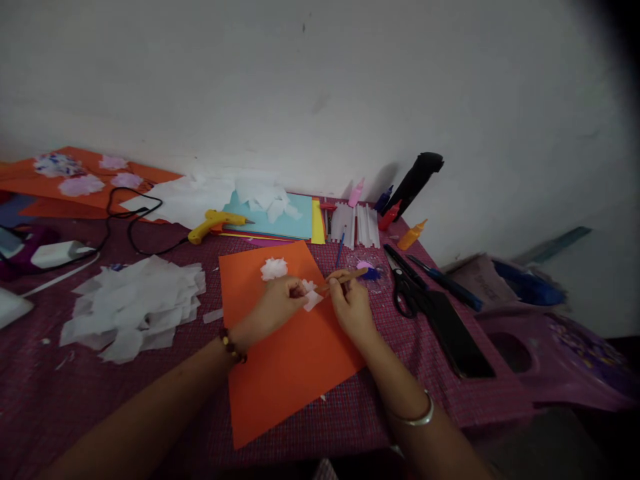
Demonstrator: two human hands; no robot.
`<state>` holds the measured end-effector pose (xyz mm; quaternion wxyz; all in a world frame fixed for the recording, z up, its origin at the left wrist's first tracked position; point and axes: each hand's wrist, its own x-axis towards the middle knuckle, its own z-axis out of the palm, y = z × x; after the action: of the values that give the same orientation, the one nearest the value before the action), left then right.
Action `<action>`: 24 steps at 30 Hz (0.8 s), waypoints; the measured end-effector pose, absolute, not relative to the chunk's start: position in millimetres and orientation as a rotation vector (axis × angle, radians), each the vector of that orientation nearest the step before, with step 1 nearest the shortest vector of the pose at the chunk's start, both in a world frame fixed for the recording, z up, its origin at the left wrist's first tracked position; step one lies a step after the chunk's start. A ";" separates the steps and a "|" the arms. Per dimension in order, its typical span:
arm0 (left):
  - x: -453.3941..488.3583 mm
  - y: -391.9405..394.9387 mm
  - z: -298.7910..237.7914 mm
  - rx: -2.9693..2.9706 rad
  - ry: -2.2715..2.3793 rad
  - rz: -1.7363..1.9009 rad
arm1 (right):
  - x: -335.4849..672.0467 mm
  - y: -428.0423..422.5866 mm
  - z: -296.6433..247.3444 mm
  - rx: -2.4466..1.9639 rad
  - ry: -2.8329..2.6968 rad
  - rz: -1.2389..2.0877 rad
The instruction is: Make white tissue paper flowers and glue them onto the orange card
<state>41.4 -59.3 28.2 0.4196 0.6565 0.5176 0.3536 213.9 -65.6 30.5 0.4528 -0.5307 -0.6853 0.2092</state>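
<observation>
My left hand [277, 303] is closed, pinching a small piece of thin white paper [313, 300] above an orange sheet [280, 380]. Between the fingers and thumb of my right hand [351, 303] is a flat brown stick [356, 274], slanting up to the right. Its lower end meets or nearly meets the white paper; contact is hard to make out. A crumpled white paper flower [274, 269] lies on the orange sheet just beyond my left hand. Left of the sheet spreads a pile of cut white paper pieces [135, 303].
Behind the sheet lie a yellow glue gun [215, 224] with a black cord and coloured paper [295, 217]. At right are scissors [404, 293], a dark phone [457, 337] and an orange paint bottle [413, 235]. Pink paper flowers [81, 185] rest at back left. A wall stands behind.
</observation>
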 end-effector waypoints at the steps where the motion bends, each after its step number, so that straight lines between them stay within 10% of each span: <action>1: 42.3 -58.3 25.1 1.673 1.343 0.879 | 215.2 -66.4 31.4 -1.315 -1.675 0.516; 24: 35.3 -49.0 30.0 1.461 1.422 1.057 | 207.9 -72.3 30.3 -1.249 -1.866 0.464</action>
<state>35.3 -49.0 30.0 0.4101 0.5803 0.5646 0.4198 207.9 -72.3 30.3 0.4118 -0.4964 -0.7416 0.1844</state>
